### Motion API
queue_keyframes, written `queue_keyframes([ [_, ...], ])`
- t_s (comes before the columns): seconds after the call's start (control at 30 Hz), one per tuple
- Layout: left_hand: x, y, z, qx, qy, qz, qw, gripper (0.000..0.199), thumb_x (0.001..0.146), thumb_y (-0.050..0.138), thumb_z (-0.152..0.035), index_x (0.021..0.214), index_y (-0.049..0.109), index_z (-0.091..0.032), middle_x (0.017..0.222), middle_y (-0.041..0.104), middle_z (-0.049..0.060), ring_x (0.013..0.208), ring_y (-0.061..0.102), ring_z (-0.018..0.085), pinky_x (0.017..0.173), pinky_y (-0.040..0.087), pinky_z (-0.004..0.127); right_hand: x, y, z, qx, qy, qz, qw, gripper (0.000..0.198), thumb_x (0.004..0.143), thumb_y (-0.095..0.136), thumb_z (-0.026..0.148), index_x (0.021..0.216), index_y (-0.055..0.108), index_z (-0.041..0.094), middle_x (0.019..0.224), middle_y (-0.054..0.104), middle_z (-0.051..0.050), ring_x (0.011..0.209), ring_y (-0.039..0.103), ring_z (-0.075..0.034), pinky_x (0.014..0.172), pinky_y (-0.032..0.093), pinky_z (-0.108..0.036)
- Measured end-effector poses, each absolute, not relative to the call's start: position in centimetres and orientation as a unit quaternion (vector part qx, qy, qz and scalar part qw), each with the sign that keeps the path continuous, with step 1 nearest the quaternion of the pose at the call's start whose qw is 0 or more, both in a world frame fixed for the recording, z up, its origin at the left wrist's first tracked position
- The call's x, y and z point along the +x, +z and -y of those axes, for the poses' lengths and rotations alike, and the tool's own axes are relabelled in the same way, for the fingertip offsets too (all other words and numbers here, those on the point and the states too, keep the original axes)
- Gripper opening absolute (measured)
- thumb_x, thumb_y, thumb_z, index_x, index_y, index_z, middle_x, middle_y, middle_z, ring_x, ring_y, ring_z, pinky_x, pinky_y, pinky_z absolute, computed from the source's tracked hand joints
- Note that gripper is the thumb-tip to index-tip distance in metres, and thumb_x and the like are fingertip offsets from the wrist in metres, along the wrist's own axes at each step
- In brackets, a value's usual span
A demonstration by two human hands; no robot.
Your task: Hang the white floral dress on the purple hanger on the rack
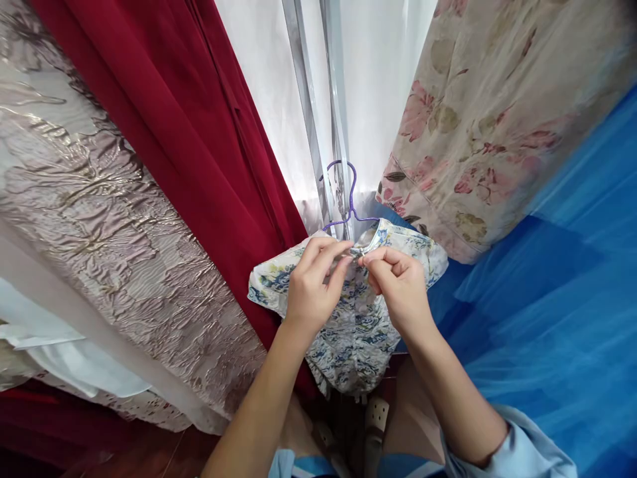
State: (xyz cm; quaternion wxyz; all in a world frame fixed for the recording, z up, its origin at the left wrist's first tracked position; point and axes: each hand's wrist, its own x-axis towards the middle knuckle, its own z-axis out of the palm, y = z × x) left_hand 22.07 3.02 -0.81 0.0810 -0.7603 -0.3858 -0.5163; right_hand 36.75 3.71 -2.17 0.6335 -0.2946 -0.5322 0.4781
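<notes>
A white dress [355, 338] with a blue and yellow floral print hangs on a purple hanger [352, 196] in front of me. Both hands meet at the middle of its neckline. My left hand [316, 282] pinches the collar edge between thumb and fingers. Close beside it, my right hand [398, 282] is closed, with thumb and forefinger pinching the same edge. Whatever small fastening lies between the fingertips is too small to make out. Long grey ribbons [334, 119] run down behind the hanger's hook to the neckline.
Dark red fabric [199, 146] and embossed pinkish fabric [109, 219] hang at the left. White cloth [383, 79] is behind the hanger. Floral fabric [478, 146] and blue tulle [557, 318] hang at the right. My shoe [377, 415] shows below the dress.
</notes>
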Motion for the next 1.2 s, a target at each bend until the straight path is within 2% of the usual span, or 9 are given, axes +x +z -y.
queue_keyframes([
  [0.17,22.6,0.1,-2.9,-0.781,-0.478,0.388,0.106,0.014,0.098,0.052,-0.019,0.101,0.065,-0.017,0.102,0.061,0.006,0.093,0.061,0.015,0.083,0.053,0.029,36.5,-2.6,-4.4,-0.298,0.49,0.535,0.62,0.013,0.079,0.059,0.025,0.071,0.062,0.016,0.045,0.04,0.009,0.042,0.029,-0.006,0.042,0.021,-0.02],
  [0.27,22.8,0.7,-2.7,-0.772,-0.484,0.39,0.129,0.013,0.099,0.051,-0.02,0.098,0.063,-0.015,0.097,0.064,0.005,0.093,0.062,0.015,0.084,0.053,0.029,36.1,-3.1,-4.8,-0.304,0.49,0.537,0.616,0.014,0.078,0.059,0.025,0.068,0.06,0.015,0.047,0.038,0.009,0.043,0.026,-0.006,0.043,0.018,-0.02],
  [0.43,20.7,2.4,-2.4,-0.65,-0.59,0.454,0.15,0.014,0.099,0.052,-0.025,0.102,0.062,-0.015,0.093,0.064,0.004,0.083,0.063,0.013,0.076,0.053,0.025,36.1,-5.7,-4.5,-0.331,0.493,0.562,0.576,0.013,0.076,0.057,0.021,0.065,0.056,0.016,0.049,0.034,0.009,0.045,0.023,-0.005,0.045,0.017,-0.02],
  [0.6,13.1,2.3,-3.2,-0.524,-0.689,0.481,0.138,0.013,0.096,0.054,-0.026,0.097,0.062,-0.016,0.088,0.063,0.004,0.077,0.062,0.012,0.073,0.053,0.024,37.6,-9.4,-3.5,-0.361,0.491,0.581,0.54,0.015,0.079,0.058,0.022,0.065,0.054,0.016,0.049,0.035,0.009,0.046,0.026,-0.006,0.046,0.019,-0.021],
  [0.73,7.3,-2.6,-4.7,-0.432,-0.752,0.497,0.035,0.015,0.091,0.059,-0.03,0.091,0.06,-0.015,0.081,0.06,0.001,0.075,0.06,0.011,0.078,0.054,0.026,38.3,-11.7,-2.7,-0.375,0.49,0.605,0.504,0.017,0.08,0.057,0.023,0.065,0.052,0.017,0.05,0.038,0.008,0.046,0.029,-0.007,0.047,0.022,-0.021],
  [0.87,6.5,-9.5,-5.5,-0.404,-0.723,0.536,-0.163,0.028,0.081,0.068,-0.04,0.082,0.056,-0.015,0.081,0.06,0.0,0.077,0.062,0.011,0.086,0.055,0.031,38.4,-14.7,-2.5,-0.406,0.466,0.638,0.46,0.017,0.08,0.055,0.023,0.065,0.051,0.018,0.051,0.041,0.006,0.048,0.036,-0.009,0.049,0.026,-0.022],
  [0.97,8.9,-12.7,-5.3,-0.446,-0.675,0.535,-0.243,0.037,0.074,0.073,-0.048,0.08,0.06,-0.013,0.082,0.064,0.004,0.08,0.065,0.017,0.085,0.057,0.038,39.1,-17.5,-3.5,-0.488,0.403,0.691,0.349,0.018,0.079,0.053,0.023,0.062,0.052,0.018,0.054,0.051,0.003,0.051,0.046,-0.011,0.052,0.029,-0.023],
  [1.07,12.3,-13.5,-4.6,-0.518,-0.618,0.517,-0.287,0.036,0.078,0.071,-0.048,0.087,0.064,-0.014,0.087,0.067,0.006,0.087,0.066,0.02,0.087,0.056,0.038,40.7,-19.8,-5.3,-0.587,0.31,0.71,0.233,0.019,0.079,0.054,0.025,0.061,0.057,0.018,0.061,0.061,-0.003,0.059,0.054,-0.016,0.055,0.03,-0.025],
  [1.2,16.1,-12.4,-3.4,-0.62,-0.552,0.487,-0.271,0.025,0.091,0.058,-0.037,0.099,0.066,-0.015,0.103,0.067,0.009,0.099,0.065,0.021,0.093,0.052,0.035,43.5,-20.9,-6.3,-0.622,0.292,0.708,0.162,0.028,0.078,0.055,0.024,0.051,0.058,0.017,0.056,0.06,-0.007,0.059,0.056,-0.019,0.057,0.031,-0.028],
])
